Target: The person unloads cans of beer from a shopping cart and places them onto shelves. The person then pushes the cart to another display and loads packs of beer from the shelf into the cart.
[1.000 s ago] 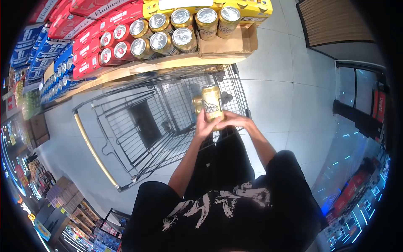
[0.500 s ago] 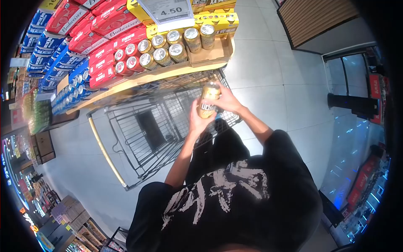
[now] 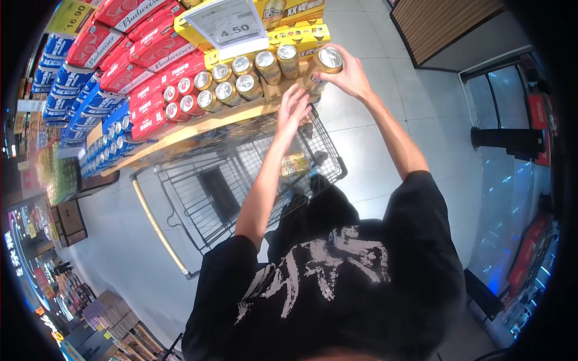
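Note:
My right hand (image 3: 349, 75) is wrapped round a gold beer can (image 3: 329, 59) with a silver top, at the right end of the shelf display. Whether the can's base touches the tray is hidden. Just left of it and lower, my left hand (image 3: 291, 115) has its fingers apart and holds nothing, near the front edge of the cardboard tray (image 3: 276, 91). Several gold cans (image 3: 245, 84) stand in rows in that tray, beside red cans (image 3: 180, 102). Below my hands a black wire shopping cart (image 3: 205, 198) holds a gold item (image 3: 294, 164), partly hidden by wires.
A price sign (image 3: 226, 27) reading 4.50 rises above the cans. Red Budweiser cartons (image 3: 114, 45), yellow cartons (image 3: 301, 36) and blue can packs (image 3: 78, 84) are stacked behind and to the left. Grey tiled floor (image 3: 385, 129) lies right of the cart.
My right hand has carried the can from above the cart up and right to the tray's end. My left hand has come off the can, and its fingers have opened.

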Action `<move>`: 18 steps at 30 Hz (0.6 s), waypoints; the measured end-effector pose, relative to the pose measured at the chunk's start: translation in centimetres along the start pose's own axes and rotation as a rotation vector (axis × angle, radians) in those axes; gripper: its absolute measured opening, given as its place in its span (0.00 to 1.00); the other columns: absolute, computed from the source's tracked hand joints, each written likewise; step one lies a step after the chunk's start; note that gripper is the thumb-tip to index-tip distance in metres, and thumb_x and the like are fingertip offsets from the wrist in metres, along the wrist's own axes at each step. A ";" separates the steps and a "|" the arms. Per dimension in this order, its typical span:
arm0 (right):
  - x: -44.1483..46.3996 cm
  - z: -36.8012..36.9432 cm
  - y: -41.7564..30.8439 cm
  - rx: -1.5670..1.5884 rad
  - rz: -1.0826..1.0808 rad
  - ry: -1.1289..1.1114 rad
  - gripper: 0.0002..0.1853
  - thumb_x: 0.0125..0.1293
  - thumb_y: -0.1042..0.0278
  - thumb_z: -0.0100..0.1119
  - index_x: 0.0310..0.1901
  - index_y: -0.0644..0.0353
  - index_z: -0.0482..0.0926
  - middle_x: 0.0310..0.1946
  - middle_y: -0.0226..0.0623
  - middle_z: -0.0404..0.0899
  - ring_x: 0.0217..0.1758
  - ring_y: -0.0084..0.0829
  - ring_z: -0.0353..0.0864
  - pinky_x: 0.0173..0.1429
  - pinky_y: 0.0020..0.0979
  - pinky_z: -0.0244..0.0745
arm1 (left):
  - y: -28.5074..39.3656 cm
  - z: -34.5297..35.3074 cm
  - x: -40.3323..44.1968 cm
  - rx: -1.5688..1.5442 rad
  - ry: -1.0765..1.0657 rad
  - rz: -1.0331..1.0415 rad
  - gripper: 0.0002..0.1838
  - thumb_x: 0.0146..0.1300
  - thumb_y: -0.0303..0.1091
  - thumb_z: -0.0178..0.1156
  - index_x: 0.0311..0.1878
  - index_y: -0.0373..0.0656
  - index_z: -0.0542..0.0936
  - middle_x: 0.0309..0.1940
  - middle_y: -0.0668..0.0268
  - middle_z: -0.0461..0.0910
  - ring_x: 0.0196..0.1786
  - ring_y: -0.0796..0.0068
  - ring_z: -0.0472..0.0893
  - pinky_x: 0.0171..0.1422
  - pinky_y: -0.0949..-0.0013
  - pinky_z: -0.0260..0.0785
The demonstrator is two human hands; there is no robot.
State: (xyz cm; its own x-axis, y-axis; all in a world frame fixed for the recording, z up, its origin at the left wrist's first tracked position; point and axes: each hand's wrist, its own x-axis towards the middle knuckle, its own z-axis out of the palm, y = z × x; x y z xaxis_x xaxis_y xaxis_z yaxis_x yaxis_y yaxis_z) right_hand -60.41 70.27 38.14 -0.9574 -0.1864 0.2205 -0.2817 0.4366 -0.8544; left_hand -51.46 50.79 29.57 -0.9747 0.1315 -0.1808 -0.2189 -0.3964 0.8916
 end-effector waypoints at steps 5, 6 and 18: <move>3.9 2.1 3.3 -0.135 -0.003 -0.069 0.43 0.47 0.50 0.79 0.64 0.61 0.74 0.52 0.46 0.86 0.57 0.41 0.86 0.64 0.39 0.79 | 1.6 0.9 6.3 0.348 -0.008 0.088 0.30 0.78 0.37 0.52 0.78 0.43 0.58 0.77 0.51 0.59 0.74 0.58 0.68 0.74 0.56 0.69; 4.6 2.6 3.7 -0.164 -0.003 -0.076 0.43 0.47 0.50 0.79 0.64 0.61 0.74 0.52 0.46 0.86 0.57 0.40 0.86 0.65 0.39 0.79 | 2.6 1.3 7.3 0.220 0.034 -0.001 0.29 0.79 0.40 0.50 0.79 0.43 0.58 0.77 0.50 0.58 0.74 0.55 0.68 0.74 0.55 0.68; 7.7 5.9 9.5 -0.260 -0.030 -0.109 0.37 0.47 0.57 0.77 0.61 0.59 0.75 0.46 0.55 0.85 0.53 0.54 0.84 0.58 0.45 0.80 | 1.3 -2.9 8.5 0.478 0.003 0.038 0.26 0.81 0.43 0.47 0.78 0.55 0.60 0.64 0.51 0.75 0.69 0.59 0.73 0.72 0.56 0.67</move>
State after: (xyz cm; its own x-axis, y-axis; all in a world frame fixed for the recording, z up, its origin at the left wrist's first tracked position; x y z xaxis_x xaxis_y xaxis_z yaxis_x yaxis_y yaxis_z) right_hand -70.06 67.79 28.96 -0.9400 -0.2897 0.1801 -0.3300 0.6382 -0.6956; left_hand -60.13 48.76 28.00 -0.9818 0.1223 -0.1453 -0.1386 0.0619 0.9884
